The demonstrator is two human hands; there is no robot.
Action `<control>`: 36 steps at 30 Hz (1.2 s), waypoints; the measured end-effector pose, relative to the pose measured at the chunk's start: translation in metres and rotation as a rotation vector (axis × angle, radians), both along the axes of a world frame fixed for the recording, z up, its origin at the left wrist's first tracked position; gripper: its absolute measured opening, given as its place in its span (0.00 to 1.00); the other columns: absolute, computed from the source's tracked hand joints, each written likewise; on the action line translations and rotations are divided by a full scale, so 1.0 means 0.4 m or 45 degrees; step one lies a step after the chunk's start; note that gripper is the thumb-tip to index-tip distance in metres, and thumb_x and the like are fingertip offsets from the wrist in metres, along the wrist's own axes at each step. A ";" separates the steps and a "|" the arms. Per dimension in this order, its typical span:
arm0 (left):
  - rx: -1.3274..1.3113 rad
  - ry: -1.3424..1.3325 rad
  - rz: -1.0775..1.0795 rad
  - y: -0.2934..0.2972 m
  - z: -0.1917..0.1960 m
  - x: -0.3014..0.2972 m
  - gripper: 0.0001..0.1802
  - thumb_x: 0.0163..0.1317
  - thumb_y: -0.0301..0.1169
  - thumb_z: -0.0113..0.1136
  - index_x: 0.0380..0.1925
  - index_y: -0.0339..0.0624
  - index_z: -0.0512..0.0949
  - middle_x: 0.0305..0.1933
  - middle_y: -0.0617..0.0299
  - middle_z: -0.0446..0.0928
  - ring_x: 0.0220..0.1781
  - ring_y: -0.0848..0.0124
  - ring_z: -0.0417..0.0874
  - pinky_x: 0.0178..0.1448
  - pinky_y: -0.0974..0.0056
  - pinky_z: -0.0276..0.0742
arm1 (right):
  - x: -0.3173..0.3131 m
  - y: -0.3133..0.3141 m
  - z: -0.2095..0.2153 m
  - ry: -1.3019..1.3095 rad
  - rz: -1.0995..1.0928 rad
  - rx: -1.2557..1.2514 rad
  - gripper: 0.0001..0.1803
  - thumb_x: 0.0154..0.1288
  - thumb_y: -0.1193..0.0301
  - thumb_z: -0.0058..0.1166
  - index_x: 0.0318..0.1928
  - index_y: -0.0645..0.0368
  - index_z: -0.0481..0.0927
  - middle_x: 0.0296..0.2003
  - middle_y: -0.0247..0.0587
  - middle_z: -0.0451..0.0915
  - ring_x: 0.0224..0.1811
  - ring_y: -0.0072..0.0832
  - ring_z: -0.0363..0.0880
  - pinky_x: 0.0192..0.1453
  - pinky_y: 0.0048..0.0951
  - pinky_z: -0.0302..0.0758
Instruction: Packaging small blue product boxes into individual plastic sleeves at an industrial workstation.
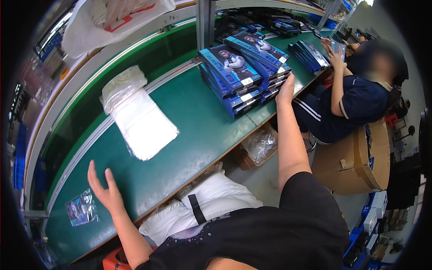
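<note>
Left hand (pixel 106 192): fingers spread open above table (pixel 198 123), near clear-wrapped packet (pixel 81 209). Right hand (pixel 285 91): at right side of blue boxes (pixel 245 74); finger closure cannot be told. Boxes: on table, in adjoining stacks. Translucent plastic bags (pixel 145 125): flat on table, between packet and boxes.

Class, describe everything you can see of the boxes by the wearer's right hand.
The boxes are flat, blue and black, and look like printed card; the top ones show a figure and a small white label. They seem closed and lie in two uneven stacks, side by side, on the green table. The right hand is at their right side; contact is unclear.
</note>
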State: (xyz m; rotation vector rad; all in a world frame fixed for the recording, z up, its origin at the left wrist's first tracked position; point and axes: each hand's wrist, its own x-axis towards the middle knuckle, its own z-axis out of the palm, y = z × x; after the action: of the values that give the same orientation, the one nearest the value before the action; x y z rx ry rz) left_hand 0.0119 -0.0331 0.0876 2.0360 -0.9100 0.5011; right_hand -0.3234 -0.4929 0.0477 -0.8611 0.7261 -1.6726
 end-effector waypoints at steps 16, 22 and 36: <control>0.332 -0.424 -0.648 -0.120 -0.014 -0.083 0.14 0.53 0.24 0.61 0.42 0.45 0.79 0.50 0.61 0.77 0.55 0.62 0.74 0.57 0.57 0.66 | 0.129 0.203 0.337 1.298 -0.407 -1.032 0.41 0.57 0.42 0.55 0.59 0.63 0.70 0.58 0.58 0.66 0.62 0.46 0.64 0.66 0.40 0.59; 0.386 -0.495 -0.685 -0.158 -0.015 -0.055 0.15 0.50 0.22 0.57 0.40 0.43 0.80 0.43 0.61 0.77 0.48 0.64 0.76 0.56 0.57 0.66 | 0.226 0.160 0.376 2.150 0.400 -0.655 0.49 0.40 0.47 0.68 0.62 0.60 0.68 0.57 0.58 0.69 0.62 0.46 0.67 0.65 0.37 0.64; 0.088 -0.156 -0.697 -0.171 0.006 -0.059 0.09 0.56 0.22 0.59 0.39 0.38 0.78 0.38 0.55 0.75 0.40 0.59 0.77 0.44 0.60 0.74 | 0.265 0.601 0.189 -0.302 2.031 0.480 0.32 0.67 0.51 0.47 0.56 0.69 0.66 0.39 0.53 0.76 0.34 0.34 0.78 0.29 0.33 0.76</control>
State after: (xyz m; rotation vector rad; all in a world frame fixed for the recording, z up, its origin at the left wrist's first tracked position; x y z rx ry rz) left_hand -0.0118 -0.1014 0.0900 1.7249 -1.5123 0.2935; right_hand -0.2173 -0.2527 0.1234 -0.6036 0.0225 -0.1691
